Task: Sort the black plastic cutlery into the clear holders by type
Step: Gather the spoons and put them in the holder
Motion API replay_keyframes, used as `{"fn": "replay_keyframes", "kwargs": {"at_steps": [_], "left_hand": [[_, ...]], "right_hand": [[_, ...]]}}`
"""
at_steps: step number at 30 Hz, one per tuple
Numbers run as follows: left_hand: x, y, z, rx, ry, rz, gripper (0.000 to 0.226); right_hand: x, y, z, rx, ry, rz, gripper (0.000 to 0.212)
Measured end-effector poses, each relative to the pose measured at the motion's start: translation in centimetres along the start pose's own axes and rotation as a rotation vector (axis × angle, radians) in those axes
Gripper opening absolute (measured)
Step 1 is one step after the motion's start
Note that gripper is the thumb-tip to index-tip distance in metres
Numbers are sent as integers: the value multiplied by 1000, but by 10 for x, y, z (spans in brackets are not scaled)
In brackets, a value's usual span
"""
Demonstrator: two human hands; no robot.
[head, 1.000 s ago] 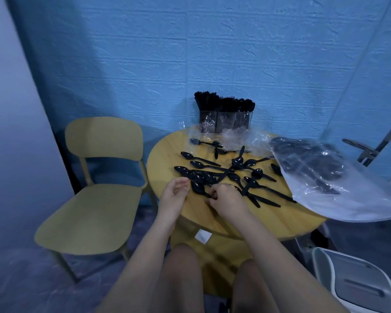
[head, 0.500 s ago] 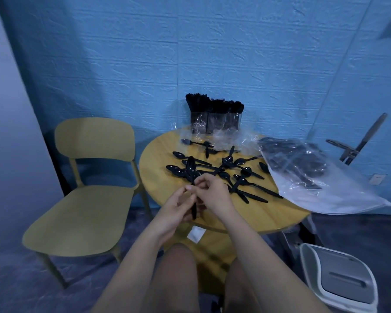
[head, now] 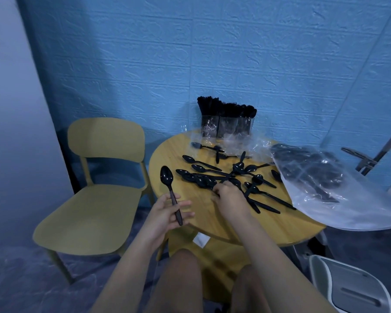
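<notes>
Two hands work at the near edge of the round wooden table (head: 224, 227), and we start with the fingers. Our left hand (head: 167, 213) is off the table's left rim, palm up, fingers spread and only loosely bent, with one black spoon (head: 171, 193) lying across them; the thumb seems to pin the handle, and the bowl points up and away from us. Our right hand (head: 229, 197) is knuckles-up on the tabletop, fingers curled down into the near end of the scattered spoons (head: 233, 177); we cannot tell whether they have closed on a handle, since the hand hides its own fingertips. Many more black spoons lie loose and crossing one another across the middle of the table, none sorted. At the far edge, against the wall, stand the clear holders (head: 227, 126), side by side and already packed with upright black cutlery. Crumpled clear wrapping (head: 246, 143) lies just in front of them, and a large clear plastic bag (head: 334, 188) holding more dark cutlery hangs over the table's right side. A yellow chair (head: 95, 199) stands to the left of the table, a blue textured wall (head: 212, 53) runs behind, and a white lidded bin (head: 352, 288) sits on the floor at lower right. Our bare knees show below the table.
</notes>
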State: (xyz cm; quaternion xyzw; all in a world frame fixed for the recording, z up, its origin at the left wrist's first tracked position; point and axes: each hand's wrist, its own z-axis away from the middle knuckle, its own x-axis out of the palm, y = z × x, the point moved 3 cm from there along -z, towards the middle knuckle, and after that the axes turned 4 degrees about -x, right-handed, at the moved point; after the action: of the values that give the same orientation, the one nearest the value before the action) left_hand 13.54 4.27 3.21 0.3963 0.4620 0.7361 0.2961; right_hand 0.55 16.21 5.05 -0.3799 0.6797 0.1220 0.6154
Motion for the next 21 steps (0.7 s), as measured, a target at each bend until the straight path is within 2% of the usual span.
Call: {"fn": "replay_keyframes", "kwargs": {"at_steps": [4,9,15,17,21], "left_hand": [[5,-2,-1,1,-2,-19,10],[12,-3,-8,-16,7,-34,11],[30,-4,-11,27,18,-137,13],[35,-5,-13,44,19,-203,17],[47,-7,-13,29,-53,-131,24]], "right_hand": [[1,1,-7,32,-37,9,22],[-2,7,-9,117,-76,-149,13],[-13,-7,-5,142,-46,-672,11],[-13,-15,-4,155,-53,-774,11],[-11,-20,-3,127,15,-737,8]]}}
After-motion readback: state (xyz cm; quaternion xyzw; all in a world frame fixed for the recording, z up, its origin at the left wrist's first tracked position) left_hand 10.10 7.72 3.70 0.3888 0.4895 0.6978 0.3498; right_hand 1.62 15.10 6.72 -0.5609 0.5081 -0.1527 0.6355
